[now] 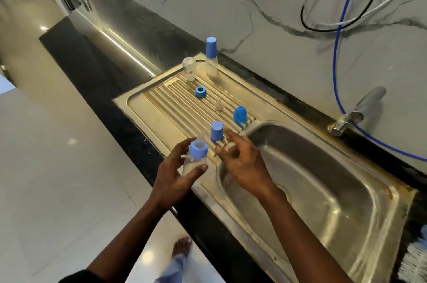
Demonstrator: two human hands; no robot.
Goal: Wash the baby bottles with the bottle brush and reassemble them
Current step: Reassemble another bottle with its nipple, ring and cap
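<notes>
My left hand (172,173) grips a clear baby bottle (195,162) fitted with a blue collar ring and a teat, held over the drainboard's front edge. My right hand (242,162) hovers just right of it with fingers spread, holding nothing. A blue cap (216,131) stands on the drainboard just beyond my right fingertips. Farther back lie a rounded blue cap (239,115), a loose clear teat (218,105) and a blue collar ring (200,92). At the back stand an open clear bottle (189,69) and a capped bottle (211,57).
The steel sink basin (307,181) lies to the right, with a chrome tap (357,113) on the wall behind it. Blue, black and grey hoses (338,28) hang on the marble wall. Bristles of a brush (416,257) show at the right edge. Black countertop (129,35) runs left.
</notes>
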